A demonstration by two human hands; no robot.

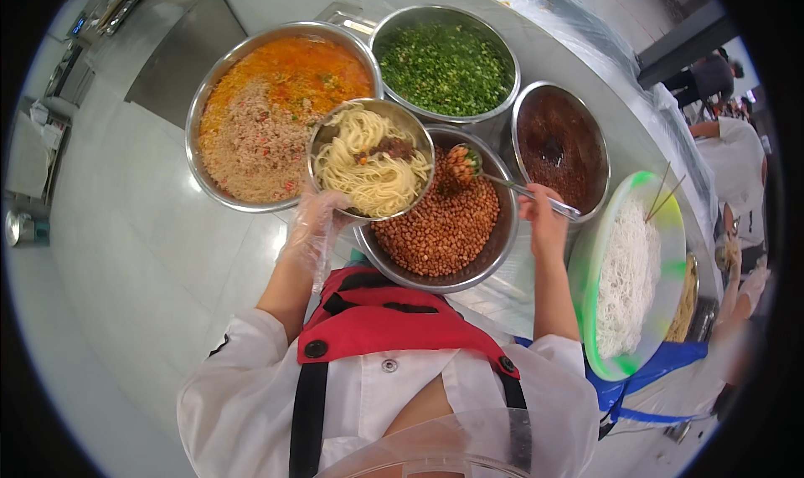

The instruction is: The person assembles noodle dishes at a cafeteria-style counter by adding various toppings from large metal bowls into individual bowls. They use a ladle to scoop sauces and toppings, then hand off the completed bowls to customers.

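My left hand (322, 217), in a clear plastic glove, grips the lower left rim of a metal bowl (422, 136). Pale noodles (356, 177) fill it, with a dark red-brown sauce on top. My bare right hand (546, 220) is closed round the handle of a metal serving spoon (507, 182). Its head is over a metal basin (507, 242) of small round brown beans or nuts (448, 242), and some reddish-brown food lies in it. The noodle bowl covers the upper left part of that basin.
Around these stand a large basin (194, 131) of orange and tan minced food, a basin of chopped greens (448, 69) and one of dark red sauce (559, 156). At right, a green-white basin (675, 264) holds white noodles and chopsticks (670, 193). Another person (733, 164) is at far right.
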